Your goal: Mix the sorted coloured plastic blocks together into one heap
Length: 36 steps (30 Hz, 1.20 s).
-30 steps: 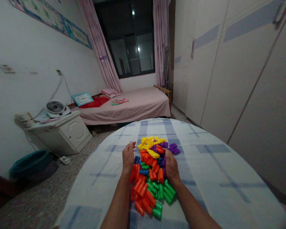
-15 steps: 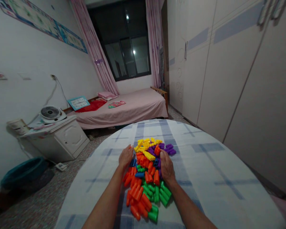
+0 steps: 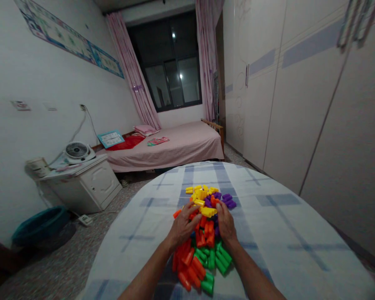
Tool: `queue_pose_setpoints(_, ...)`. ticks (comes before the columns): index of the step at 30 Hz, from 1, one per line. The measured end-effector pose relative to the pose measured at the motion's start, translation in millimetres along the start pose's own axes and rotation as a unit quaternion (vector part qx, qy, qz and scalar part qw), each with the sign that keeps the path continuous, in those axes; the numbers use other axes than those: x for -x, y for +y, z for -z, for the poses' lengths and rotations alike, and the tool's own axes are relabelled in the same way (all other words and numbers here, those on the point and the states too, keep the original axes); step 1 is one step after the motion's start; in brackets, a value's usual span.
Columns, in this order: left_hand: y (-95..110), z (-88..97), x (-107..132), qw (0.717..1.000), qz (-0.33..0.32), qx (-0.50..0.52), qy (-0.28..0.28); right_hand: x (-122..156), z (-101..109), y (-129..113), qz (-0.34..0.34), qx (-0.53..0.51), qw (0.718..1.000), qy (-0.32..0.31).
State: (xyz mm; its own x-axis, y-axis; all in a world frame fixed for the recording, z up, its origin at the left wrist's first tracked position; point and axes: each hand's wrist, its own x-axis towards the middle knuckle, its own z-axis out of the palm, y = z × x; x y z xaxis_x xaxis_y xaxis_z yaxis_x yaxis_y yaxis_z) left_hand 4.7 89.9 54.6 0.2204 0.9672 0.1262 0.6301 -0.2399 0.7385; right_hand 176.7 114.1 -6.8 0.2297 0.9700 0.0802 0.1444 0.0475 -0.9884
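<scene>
A heap of plastic pieces lies on the worktop, with yellow pieces and purple pieces toward the worktop's far edge, and green pieces toward its near edge. Of the two hands, the left hand, thumb and fingers parted, reaches over orange and yellow ones; the right hand, loosely curved, has its fingertips at a small orange piece. Whether either grips anything, I cannot tell. Beyond the worktop's far edge stands a bed; to its left, a white cabinet bearing a fan; to its right, a wardrobe
</scene>
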Motion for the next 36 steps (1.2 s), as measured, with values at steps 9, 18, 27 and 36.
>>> queue_pose_setpoints(9, -65, 17.3, 102, 0.987, -0.046, -0.157, -0.008, -4, 2, 7, -0.004, -0.03, 1.0, 0.003)
queue_pose_setpoints(18, -61, -31.0, 93, 0.979, -0.125, -0.13, 0.098, -3, 2, 5, -0.002, -0.019, 1.0, 0.006)
queue_pose_setpoints(27, -7, -39.3, 30, 0.988, -0.038, -0.076, 0.13, -3, 1, 3, 0.014, -0.016, 1.0, -0.008)
queue_pose_setpoints(36, 39, -40.3, -12, 0.979, -0.064, -0.131, 0.141, -1, 2, 0, 0.017, -0.021, 1.0, -0.011)
